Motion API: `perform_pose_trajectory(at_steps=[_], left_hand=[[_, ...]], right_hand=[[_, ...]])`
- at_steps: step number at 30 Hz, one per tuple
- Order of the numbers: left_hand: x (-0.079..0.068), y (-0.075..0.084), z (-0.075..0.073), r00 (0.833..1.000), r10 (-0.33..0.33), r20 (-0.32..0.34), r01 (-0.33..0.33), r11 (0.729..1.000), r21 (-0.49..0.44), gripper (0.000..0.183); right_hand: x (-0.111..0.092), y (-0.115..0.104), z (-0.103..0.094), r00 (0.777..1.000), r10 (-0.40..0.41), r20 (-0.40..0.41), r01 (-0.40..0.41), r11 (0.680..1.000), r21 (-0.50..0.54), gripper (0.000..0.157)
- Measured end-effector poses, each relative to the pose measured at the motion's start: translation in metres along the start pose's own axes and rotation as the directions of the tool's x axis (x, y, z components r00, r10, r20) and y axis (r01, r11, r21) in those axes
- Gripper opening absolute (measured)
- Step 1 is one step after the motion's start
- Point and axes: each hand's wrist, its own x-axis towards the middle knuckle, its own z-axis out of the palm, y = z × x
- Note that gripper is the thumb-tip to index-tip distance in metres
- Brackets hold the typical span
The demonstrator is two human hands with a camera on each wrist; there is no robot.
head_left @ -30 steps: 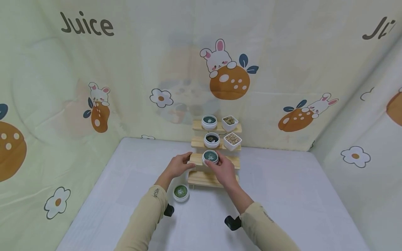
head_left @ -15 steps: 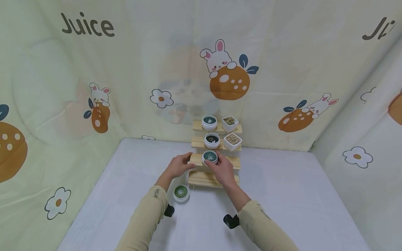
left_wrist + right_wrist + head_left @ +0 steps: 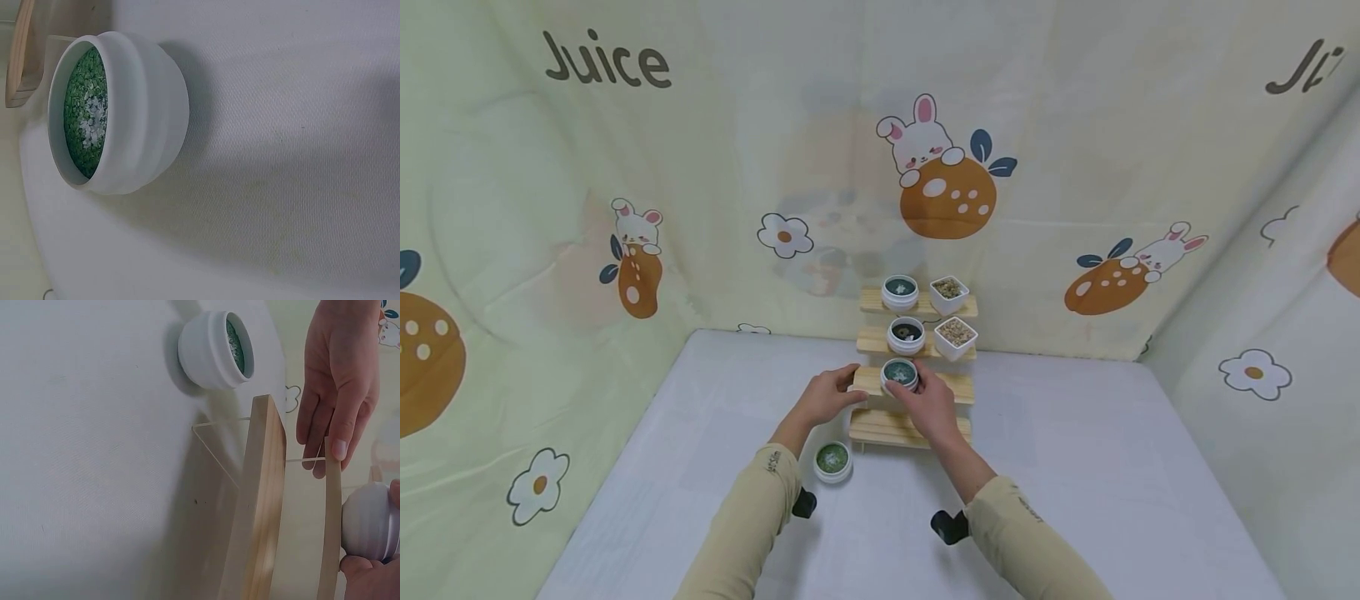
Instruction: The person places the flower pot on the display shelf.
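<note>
My right hand [image 3: 929,407] grips a small round white pot [image 3: 891,388] with dark green contents, thumb at the near side and fingers at the right. The pot sits on the second-lowest plank of a stepped wooden display stand [image 3: 955,388]. With its thumb on the plank's left end and fingers beyond it, my left hand [image 3: 823,397] pinches the stand; in the right wrist view this left hand [image 3: 340,381] shows at the plank's end. Another round white pot [image 3: 147,112], filled with green and some white bits, stands on the table left of the stand.
Higher planks bear a round pot with dark green contents [image 3: 900,293], one with black contents [image 3: 907,336], and two square white pots, the upper square pot [image 3: 950,295] and lower square pot [image 3: 956,338]. A printed curtain [image 3: 820,150] rises behind the white-covered table [image 3: 1075,467].
My right hand has shifted the pot slightly left along the plank. The left hand stays at the plank's end.
</note>
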Motion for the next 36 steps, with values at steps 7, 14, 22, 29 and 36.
perform_pose_trajectory(at_steps=[7, 14, 22, 29, 36], left_hand=[[0.001, 0.001, 0.000, 1.000, 0.001, -0.007, -0.001, 1.000, 0.004, 0.064], [0.001, 0.002, 0.000, 1.000, -0.002, -0.004, 0.002, 1.000, 0.003, 0.064], [0.001, 0.000, 0.001, 1.000, 0.011, -0.002, -0.011, 1.000, 0.012, 0.066], [0.002, 0.000, 0.001, 1.000, -0.003, -0.002, 0.003, 1.000, -0.004, 0.067], [0.001, -0.001, 0.001, 1.000, -0.011, -0.001, 0.011, 1.000, 0.011, 0.068]], right_hand=[[0.000, 0.001, 0.001, 1.000, -0.006, 0.000, 0.006, 1.000, 0.017, 0.060], [-0.001, -0.002, 0.000, 1.000, -0.002, 0.002, 0.002, 1.000, 0.029, 0.061], [-0.003, -0.001, -0.001, 0.999, 0.019, 0.029, -0.020, 0.999, 0.030, 0.071], [-0.010, 0.002, -0.005, 0.999, -0.019, 0.032, 0.017, 0.997, 0.074, 0.066], [-0.019, 0.008, -0.011, 0.998, 0.022, 0.064, -0.029, 0.993, 0.110, 0.072]])
